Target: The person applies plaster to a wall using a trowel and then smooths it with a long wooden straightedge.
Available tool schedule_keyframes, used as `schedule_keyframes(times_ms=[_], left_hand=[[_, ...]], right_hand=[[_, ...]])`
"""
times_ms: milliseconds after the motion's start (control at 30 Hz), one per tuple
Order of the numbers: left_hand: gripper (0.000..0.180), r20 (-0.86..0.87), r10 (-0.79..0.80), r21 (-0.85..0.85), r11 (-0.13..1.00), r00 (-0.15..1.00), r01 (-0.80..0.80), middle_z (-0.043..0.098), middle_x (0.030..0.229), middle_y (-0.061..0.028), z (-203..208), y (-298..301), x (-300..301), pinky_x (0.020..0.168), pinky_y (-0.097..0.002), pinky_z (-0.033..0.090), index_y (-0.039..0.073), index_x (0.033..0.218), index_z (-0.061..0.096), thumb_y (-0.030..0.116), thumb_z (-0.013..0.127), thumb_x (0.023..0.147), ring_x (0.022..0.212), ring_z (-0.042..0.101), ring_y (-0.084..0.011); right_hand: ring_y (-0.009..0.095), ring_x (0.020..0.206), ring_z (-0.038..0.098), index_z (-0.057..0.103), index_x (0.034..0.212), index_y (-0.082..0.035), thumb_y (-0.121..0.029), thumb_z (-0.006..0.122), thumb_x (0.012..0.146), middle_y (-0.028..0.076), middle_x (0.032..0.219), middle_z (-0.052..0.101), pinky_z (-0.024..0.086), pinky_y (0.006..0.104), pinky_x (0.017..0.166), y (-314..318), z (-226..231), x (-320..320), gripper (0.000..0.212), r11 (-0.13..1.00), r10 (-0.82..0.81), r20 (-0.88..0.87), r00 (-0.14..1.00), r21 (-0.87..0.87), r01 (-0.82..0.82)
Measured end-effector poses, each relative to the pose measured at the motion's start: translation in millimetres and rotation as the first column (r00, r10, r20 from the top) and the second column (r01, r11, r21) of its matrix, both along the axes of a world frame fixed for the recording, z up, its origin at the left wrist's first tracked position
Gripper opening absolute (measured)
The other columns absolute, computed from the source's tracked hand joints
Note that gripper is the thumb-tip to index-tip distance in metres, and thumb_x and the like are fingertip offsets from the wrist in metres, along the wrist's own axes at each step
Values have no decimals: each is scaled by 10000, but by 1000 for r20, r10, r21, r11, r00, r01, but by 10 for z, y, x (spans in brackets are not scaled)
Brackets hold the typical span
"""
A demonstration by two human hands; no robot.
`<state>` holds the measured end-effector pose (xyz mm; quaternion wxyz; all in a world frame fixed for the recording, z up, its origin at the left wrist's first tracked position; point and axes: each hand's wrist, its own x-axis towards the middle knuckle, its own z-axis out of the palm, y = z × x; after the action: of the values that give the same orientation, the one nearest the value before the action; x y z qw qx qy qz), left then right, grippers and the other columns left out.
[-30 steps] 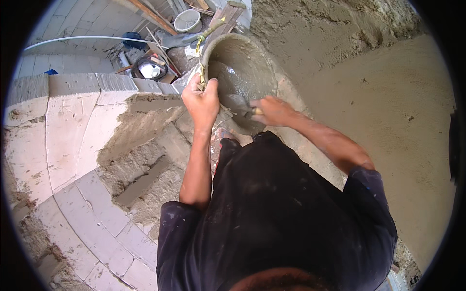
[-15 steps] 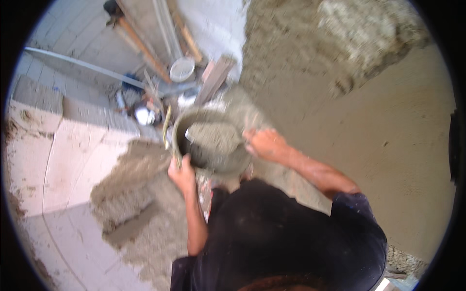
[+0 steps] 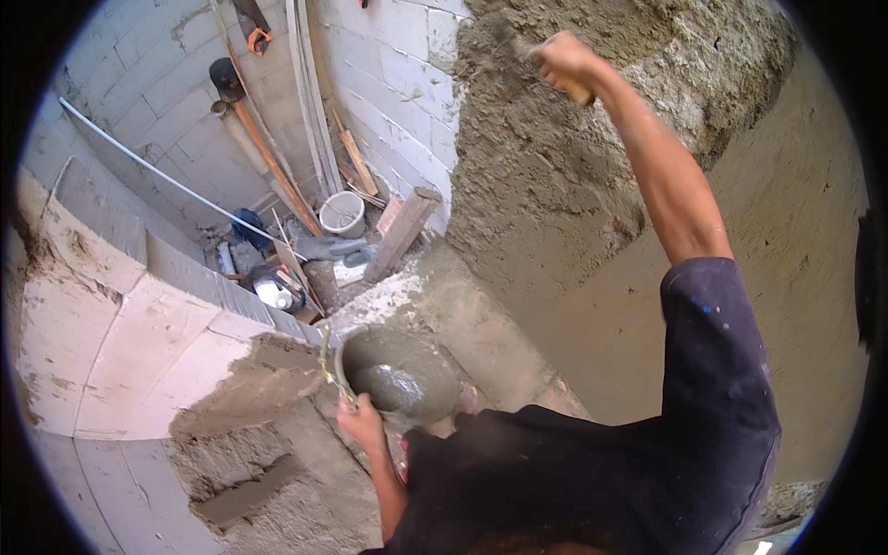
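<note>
While the left hand (image 3: pixel 359 421) grips the near rim of a round bucket (image 3: pixel 398 370) just below the centre of the frame, its fingers curl closed over the edge beside a thin yellowish handle. Wet grey mortar (image 3: pixel 396 387) fills the lower part of the bucket. At the upper centre, the right hand (image 3: pixel 560 60) is raised on an outstretched arm, its fingers clenched around a wooden tool handle (image 3: pixel 581 92); the tool's working end is not discernible against the rough plastered wall (image 3: pixel 555 176). To the left, pale blocks (image 3: pixel 111 333) form a curved course, partly coated with grey mortar. In the upper left, a white bucket (image 3: pixel 342 213), leaning wooden boards (image 3: pixel 402 231) and a long white pipe (image 3: pixel 157 171) lie on the ground below.
</note>
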<state>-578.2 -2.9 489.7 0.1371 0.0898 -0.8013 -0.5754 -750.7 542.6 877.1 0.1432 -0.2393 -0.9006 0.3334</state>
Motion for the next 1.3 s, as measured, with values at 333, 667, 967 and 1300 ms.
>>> schedule_keyframes(times_ms=[333, 667, 967, 1300], left_hand=[[143, 135, -78, -19, 997, 988, 81, 540, 597, -87, 304, 51, -145, 569, -386, 428, -55, 770, 590, 81, 631, 769, 583, 489, -158], [174, 20, -406, 10, 914, 914, 406, 554, 672, 24, 1138, 173, -681, 562, -284, 414, -46, 929, 696, 63, 621, 817, 634, 475, -62], [149, -13, -575, 39, 817, 818, 575, 584, 722, 42, 1400, 110, -842, 581, -232, 396, -47, 942, 690, 18, 616, 831, 662, 481, -38], [122, 96, -539, 149, 839, 837, 523, 571, 724, 63, 1363, -342, -826, 550, -230, 383, -27, 919, 696, 22, 632, 828, 629, 462, -36]], right_hand=[[413, 954, 668, 642, 1094, -39, -287, 588, 925, 251, 959, 682, 535, 512, 879, -1875, -1400, 1757, 305, 748, 496, 525, 692, 146, -647], [342, 864, 712, 585, 1128, 1, -118, 559, 894, 200, 1023, 679, 573, 447, 698, -2977, -3039, 2172, 263, 618, 550, 494, 673, 301, -726], [318, 827, 730, 607, 1091, 27, -63, 627, 828, 170, 973, 695, 587, 402, 661, -3302, -3148, 2210, 278, 631, 508, 482, 714, 357, -689], [313, 836, 730, 660, 1054, 36, -92, 651, 820, 186, 936, 712, 590, 429, 690, -3634, -3035, 2221, 267, 732, 427, 521, 740, 281, -620]])
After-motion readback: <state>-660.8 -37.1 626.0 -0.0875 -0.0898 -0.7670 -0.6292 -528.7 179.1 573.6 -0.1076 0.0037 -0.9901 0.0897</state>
